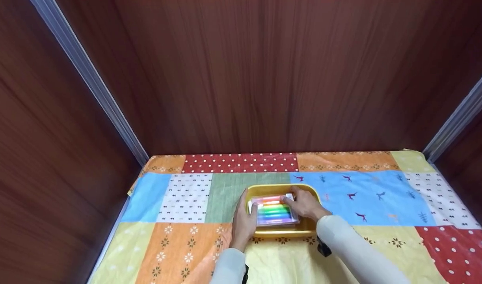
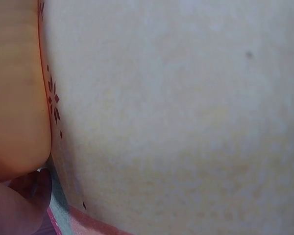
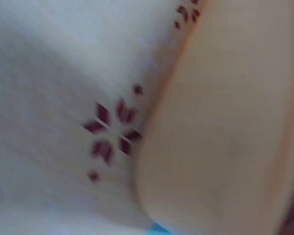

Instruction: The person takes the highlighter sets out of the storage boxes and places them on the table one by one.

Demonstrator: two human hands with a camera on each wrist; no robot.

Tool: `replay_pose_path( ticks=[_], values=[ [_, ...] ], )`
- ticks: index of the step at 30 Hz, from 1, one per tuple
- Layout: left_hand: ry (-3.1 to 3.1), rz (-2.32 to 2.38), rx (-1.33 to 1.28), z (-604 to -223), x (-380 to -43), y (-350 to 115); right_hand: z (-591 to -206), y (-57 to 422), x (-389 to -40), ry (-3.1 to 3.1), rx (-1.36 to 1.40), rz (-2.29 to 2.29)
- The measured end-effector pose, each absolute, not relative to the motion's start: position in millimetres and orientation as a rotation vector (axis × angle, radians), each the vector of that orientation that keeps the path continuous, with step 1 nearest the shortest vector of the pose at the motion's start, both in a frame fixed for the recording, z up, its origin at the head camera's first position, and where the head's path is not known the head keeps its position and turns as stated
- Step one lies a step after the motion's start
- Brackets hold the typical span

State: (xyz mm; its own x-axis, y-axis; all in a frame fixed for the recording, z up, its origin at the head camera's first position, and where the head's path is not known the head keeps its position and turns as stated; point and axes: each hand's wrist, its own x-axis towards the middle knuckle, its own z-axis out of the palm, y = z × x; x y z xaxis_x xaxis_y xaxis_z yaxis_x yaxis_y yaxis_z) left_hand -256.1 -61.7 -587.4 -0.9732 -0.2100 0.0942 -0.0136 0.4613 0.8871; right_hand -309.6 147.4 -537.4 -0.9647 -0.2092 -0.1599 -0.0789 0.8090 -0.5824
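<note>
A clear pack of coloured markers (image 1: pixel 273 211) lies in a yellow tray (image 1: pixel 282 233) at the middle of the table. My left hand (image 1: pixel 246 215) grips the pack's left end, fingers curled over its edge. At the pack's far right corner, my right hand (image 1: pixel 300 201) holds it from above. In the left wrist view only the tray wall (image 2: pixel 14 98) and a bit of my hand (image 2: pixel 12 208) show, very close and blurred. The right wrist view shows the tray wall (image 3: pixel 225 137) against the cloth.
A patchwork tablecloth (image 1: pixel 185 197) covers the table, which is enclosed by dark wooden panels (image 1: pixel 264 79) at the back and both sides. The table's left edge (image 1: pixel 114 228) runs close to the left panel. Pale cloth with small red flowers (image 3: pixel 112 132) fills the wrist views.
</note>
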Motion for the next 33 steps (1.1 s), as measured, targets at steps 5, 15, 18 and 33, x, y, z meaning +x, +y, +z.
replay_pose_path(
  ticks=[5, 15, 18, 33],
  values=[
    [-2.519, -1.542, 0.209, -587, -258, -63, -526, 144, -315, 2.721, -0.269, -0.809],
    [-2.522, -1.566, 0.234, -586, -258, -63, -516, 139, -322, 2.674, -0.290, -0.725],
    [-2.527, -1.563, 0.255, -586, -258, -62, -513, 138, -324, 2.670, -0.294, -0.688],
    [-2.507, -1.578, 0.234, -588, -259, -62, -507, 132, -332, 2.637, -0.266, -0.564]
  ],
)
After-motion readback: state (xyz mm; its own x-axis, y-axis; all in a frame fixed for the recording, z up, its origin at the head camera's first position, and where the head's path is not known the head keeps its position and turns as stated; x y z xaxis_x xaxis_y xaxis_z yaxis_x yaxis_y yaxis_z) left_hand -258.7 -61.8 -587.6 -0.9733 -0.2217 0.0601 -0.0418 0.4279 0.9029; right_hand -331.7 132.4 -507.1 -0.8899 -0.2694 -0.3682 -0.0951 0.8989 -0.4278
